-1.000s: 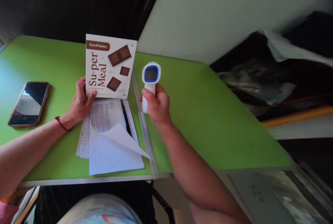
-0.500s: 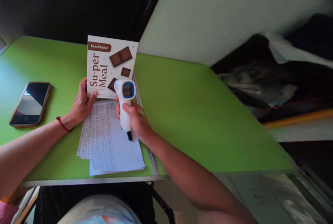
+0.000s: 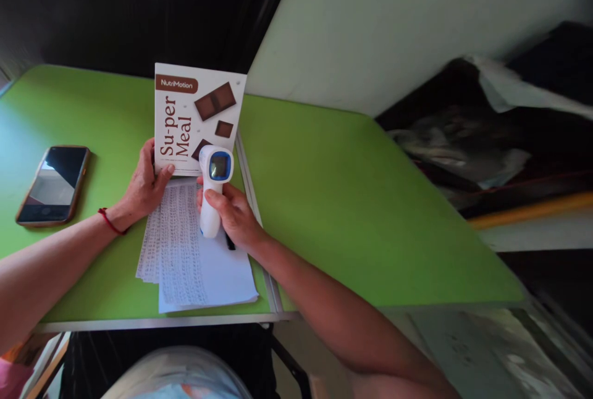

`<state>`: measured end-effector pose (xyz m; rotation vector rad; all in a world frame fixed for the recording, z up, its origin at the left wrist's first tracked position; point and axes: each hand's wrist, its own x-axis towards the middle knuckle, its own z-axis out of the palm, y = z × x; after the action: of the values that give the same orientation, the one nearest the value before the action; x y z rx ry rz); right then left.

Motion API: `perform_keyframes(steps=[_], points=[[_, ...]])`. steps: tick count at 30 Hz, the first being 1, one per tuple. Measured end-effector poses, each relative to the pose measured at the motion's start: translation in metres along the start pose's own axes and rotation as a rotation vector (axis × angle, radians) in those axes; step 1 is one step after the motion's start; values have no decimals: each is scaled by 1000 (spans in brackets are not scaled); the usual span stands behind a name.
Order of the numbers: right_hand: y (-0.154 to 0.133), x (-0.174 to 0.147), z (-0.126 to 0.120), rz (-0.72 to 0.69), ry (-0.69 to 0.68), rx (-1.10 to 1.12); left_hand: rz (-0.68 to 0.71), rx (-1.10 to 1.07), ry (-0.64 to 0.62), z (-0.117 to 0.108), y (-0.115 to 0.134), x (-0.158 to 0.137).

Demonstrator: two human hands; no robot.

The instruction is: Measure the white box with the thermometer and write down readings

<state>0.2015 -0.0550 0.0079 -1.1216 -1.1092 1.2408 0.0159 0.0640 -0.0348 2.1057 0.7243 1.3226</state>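
My left hand grips the lower left corner of a white box printed "NutriMotion Su-per Meal", the thumb on its front face. The box stands upright, tilted slightly back, with pictures of chocolate pieces on it. In my right hand is a white and blue infrared thermometer, its small screen facing me. The thermometer's head overlaps the box's lower right part in view; whether they touch I cannot tell. Beneath lie handwritten sheets of paper, and a black pen shows partly behind my right hand.
A smartphone lies face up at the left of the green table. A metal seam runs across the tabletop. A dark panel and a pale wall stand behind. Cluttered shelves are at the right.
My right hand has moved the thermometer a little left and slightly down, showing more of the pen beside it. My left hand and the box have hardly moved.
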Motion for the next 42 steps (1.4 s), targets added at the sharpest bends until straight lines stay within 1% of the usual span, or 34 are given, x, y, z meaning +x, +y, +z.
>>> perform_keyframes(steps=[7, 14, 26, 35, 39, 42], points=[[3, 0, 1, -13, 55, -26, 10, 19, -2, 0, 0, 0], [2, 0, 0, -22, 58, -57, 18, 36, -14, -1, 2, 1], [2, 0, 0, -7, 59, -42, 34, 38, -21, -1, 3, 1], [1, 0, 0, 1, 64, -39, -12, 8, -9, 0, 2, 1], [0, 0, 0, 6, 55, -37, -6, 0, 4, 0, 3, 1], [0, 0, 0, 6, 57, -32, -3, 3, -8, 0, 3, 1]])
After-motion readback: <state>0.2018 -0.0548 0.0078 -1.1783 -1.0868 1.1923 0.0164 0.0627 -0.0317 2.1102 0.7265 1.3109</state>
